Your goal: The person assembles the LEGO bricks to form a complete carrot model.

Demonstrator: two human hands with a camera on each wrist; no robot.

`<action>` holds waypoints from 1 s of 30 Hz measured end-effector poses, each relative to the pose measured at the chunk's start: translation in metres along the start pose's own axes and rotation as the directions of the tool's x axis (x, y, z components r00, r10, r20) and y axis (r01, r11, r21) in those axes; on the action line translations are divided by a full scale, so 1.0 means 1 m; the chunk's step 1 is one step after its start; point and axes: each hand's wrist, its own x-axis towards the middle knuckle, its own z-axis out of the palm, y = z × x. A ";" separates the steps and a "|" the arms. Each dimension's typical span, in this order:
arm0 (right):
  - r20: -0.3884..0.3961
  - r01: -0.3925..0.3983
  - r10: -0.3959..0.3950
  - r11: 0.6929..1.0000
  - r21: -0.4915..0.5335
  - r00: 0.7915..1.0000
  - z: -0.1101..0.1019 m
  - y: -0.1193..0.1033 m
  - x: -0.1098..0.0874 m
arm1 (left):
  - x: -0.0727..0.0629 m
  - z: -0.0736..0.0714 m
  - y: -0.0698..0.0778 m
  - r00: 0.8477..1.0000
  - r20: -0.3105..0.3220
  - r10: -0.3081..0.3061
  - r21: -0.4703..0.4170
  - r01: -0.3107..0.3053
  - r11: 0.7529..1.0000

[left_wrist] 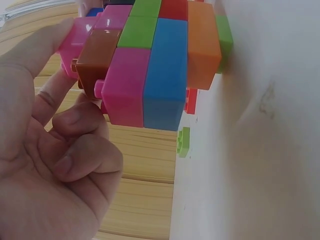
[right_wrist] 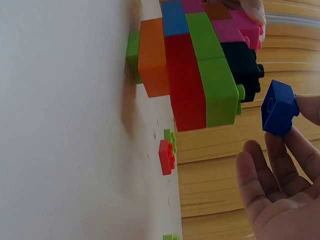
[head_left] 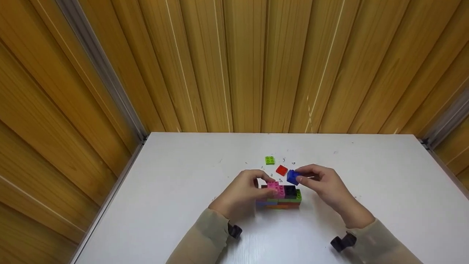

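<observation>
A stack of coloured toy building bricks (head_left: 289,200) stands on the white table, with a narrow lime brick (right_wrist: 133,57) at its bottom and orange, blue, red, green, brown and black bricks above. My left hand (head_left: 242,190) pinches the pink brick (left_wrist: 79,36) on top of the stack between thumb and fingers. My right hand (head_left: 331,189) holds a blue brick (right_wrist: 278,107) by thumb and fingertips, apart from the stack, just above and beyond its right end. The blue brick's hollow underside partly shows in the right wrist view.
Behind the stack lie a loose red brick (head_left: 281,170) and, farther back, a lime brick (head_left: 269,160). Small dark marks dot the white table (head_left: 190,165) around them. Wood-patterned panels (head_left: 242,66) rise behind the table and at its sides.
</observation>
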 end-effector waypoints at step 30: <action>-0.023 -0.039 0.049 0.950 0.310 0.999 0.060 0.005 -0.012 | 0.002 0.000 -0.002 0.999 -0.012 0.046 0.080 -0.045 0.996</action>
